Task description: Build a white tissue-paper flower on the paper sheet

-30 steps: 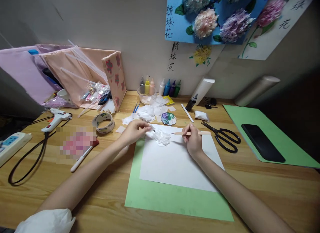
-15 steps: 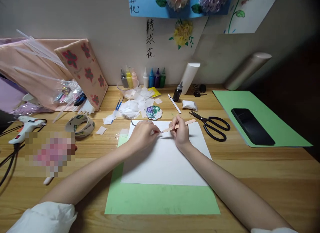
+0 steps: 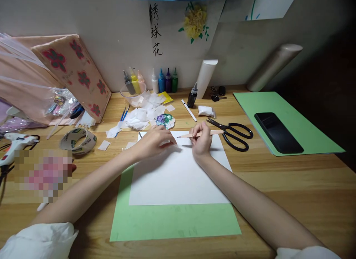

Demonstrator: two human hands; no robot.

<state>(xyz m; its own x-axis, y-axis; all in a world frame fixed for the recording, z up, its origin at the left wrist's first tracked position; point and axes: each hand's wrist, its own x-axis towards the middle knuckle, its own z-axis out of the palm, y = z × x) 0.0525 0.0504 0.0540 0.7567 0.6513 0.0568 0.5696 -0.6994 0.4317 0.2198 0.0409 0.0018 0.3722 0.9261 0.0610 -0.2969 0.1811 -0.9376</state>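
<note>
My right hand (image 3: 201, 141) is closed around a light wooden pencil (image 3: 185, 135) above the upper part of a white sheet of paper (image 3: 178, 177). The pencil lies nearly level, its dark tip pointing left. My left hand (image 3: 154, 142) rests over the sheet's upper left, fingers stretched toward the pencil tip and holding nothing. Under the white sheet is a larger green sheet (image 3: 175, 222). Just beyond my left hand lies a painted paper flower (image 3: 165, 120) in purple and green. Black-handled scissors (image 3: 236, 134) lie right of my right hand.
At left are a tape roll (image 3: 78, 141), a glue gun (image 3: 16, 146) and a flowered fabric box (image 3: 75, 79). Crumpled tissue (image 3: 136, 118) and paint bottles (image 3: 161, 81) stand behind. A phone (image 3: 278, 133) lies on green paper (image 3: 314, 140) at right.
My left fingers have come away from the pencil tip and straightened. The pencil now lies flatter in my right hand. The view has shifted slightly, so things appear farther left and higher.
</note>
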